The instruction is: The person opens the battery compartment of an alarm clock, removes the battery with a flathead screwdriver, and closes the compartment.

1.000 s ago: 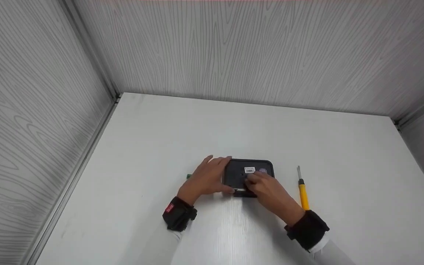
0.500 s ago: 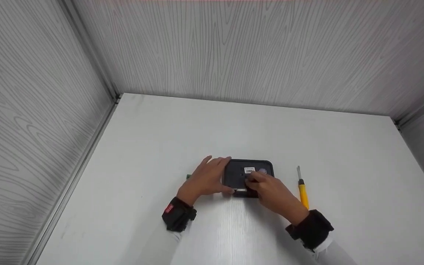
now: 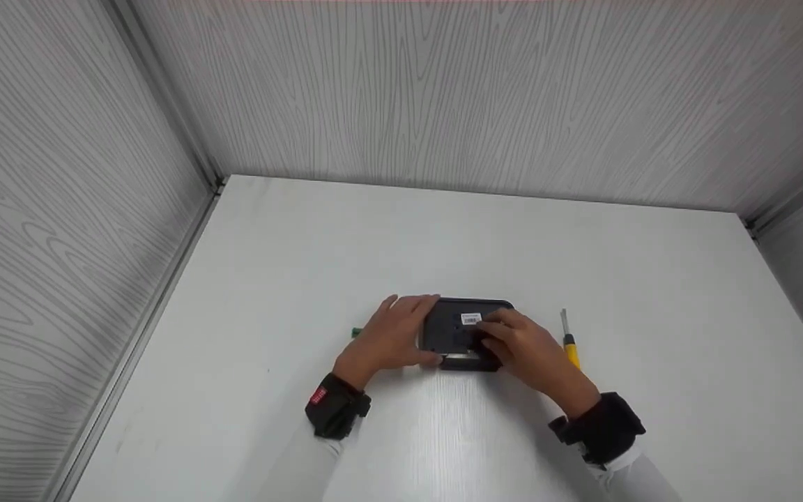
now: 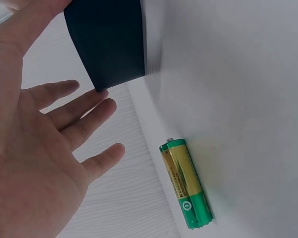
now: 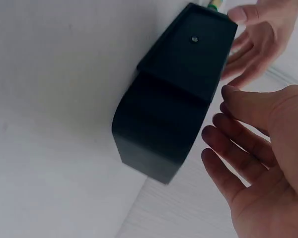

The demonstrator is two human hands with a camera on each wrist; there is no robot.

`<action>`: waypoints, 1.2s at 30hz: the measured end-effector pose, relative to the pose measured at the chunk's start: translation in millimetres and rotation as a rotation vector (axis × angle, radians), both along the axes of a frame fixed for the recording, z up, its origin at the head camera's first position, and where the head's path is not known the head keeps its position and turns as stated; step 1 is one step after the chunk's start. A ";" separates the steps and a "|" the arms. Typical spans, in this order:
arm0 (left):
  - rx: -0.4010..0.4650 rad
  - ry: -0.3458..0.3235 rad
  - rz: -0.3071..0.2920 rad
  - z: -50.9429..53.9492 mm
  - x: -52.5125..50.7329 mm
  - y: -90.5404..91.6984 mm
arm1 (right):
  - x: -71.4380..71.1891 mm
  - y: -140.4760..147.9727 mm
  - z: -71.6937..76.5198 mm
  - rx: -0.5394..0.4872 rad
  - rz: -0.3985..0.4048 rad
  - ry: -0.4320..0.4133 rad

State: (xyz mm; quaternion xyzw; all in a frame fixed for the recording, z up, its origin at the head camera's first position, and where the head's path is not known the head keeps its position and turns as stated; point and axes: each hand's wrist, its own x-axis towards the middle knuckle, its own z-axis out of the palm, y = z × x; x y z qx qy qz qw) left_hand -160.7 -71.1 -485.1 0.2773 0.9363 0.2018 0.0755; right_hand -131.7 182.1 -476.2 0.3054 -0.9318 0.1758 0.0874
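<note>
A dark box-shaped device (image 3: 454, 335) with a white barcode label (image 3: 470, 318) lies on the white table. My left hand (image 3: 387, 338) holds its left side, thumb at the front edge, fingers at the back. Over the right part is my right hand (image 3: 530, 348), its fingers loosely bent. In the right wrist view, the right thumb and fingertips are close to the device's edge, and I see nothing between them. A small screw (image 5: 194, 39) shows on the device's side. Left of it lies a green and gold battery (image 4: 186, 183), mostly hidden by my left hand in the head view.
A screwdriver (image 3: 569, 343) with a yellow handle lies right of the device, its handle partly behind my right hand. Grey wood-grain panels (image 3: 401, 97) stand at the back and both sides of the table (image 3: 304, 244).
My right hand has shifted right across the device and its fingers have loosened from a tight bunch. It now covers more of the screwdriver handle. The left hand stays on the device.
</note>
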 end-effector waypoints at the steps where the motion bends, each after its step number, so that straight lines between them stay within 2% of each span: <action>1: 0.001 0.001 -0.002 0.5 0.1 0.1 | -0.5 2.5 0.7 -0.008 -0.015 0.001; 8: -0.005 0.009 0.002 -0.7 0.8 -0.5 | -1.5 15.9 2.9 -0.030 -0.100 0.009; 17: -0.011 -0.009 0.003 1.3 -2.0 3.8 | -1.4 28.1 3.6 -0.036 -0.161 -0.087; 19: -0.011 -0.009 -0.010 3.0 -2.3 6.9 | -1.5 31.0 3.0 -0.045 -0.170 -0.115; 23: -0.013 0.009 -0.074 6.5 -1.2 14.3 | -1.1 37.0 1.6 -0.056 -0.189 -0.154; 28: -0.062 0.075 -0.157 6.8 1.7 21.8 | -0.6 42.2 0.8 -0.057 -0.185 -0.158; 31: -0.086 0.100 -0.167 5.7 1.5 25.4 | -0.2 44.9 0.7 -0.063 -0.191 -0.178; 36: -0.097 0.099 -0.151 4.5 -0.7 28.7 | -0.1 49.3 -1.7 -0.061 -0.210 -0.252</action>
